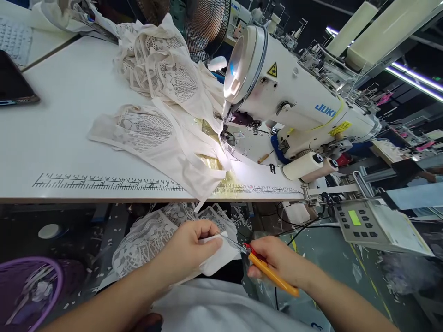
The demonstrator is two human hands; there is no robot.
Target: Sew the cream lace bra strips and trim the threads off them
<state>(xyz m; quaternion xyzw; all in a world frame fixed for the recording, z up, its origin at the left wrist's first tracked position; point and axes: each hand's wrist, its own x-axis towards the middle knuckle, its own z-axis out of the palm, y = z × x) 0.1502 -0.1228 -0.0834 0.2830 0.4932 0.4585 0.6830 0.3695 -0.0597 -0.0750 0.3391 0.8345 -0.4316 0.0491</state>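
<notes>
My left hand (194, 246) is closed, pinching the white fabric edge of a lace bra (145, 240) between thumb and forefinger above my lap. In my right hand (277, 260) is a pair of scissors (273, 274) with orange and red handles. Its metal blades point left and reach the fabric edge beside my left thumb. Whether the blades are apart cannot be made out. On the table, another white lace bra (145, 131) lies partly under the needle area of the sewing machine (294, 87), with its band hanging over the front edge.
More lace bras (173, 69) are heaped behind, near a fan (207, 23). A phone (15, 80) lies at the left. Thread cones (302, 166) and a control box (374, 226) are to the right. A purple basket (57, 276) with scraps stands on the floor, lower left.
</notes>
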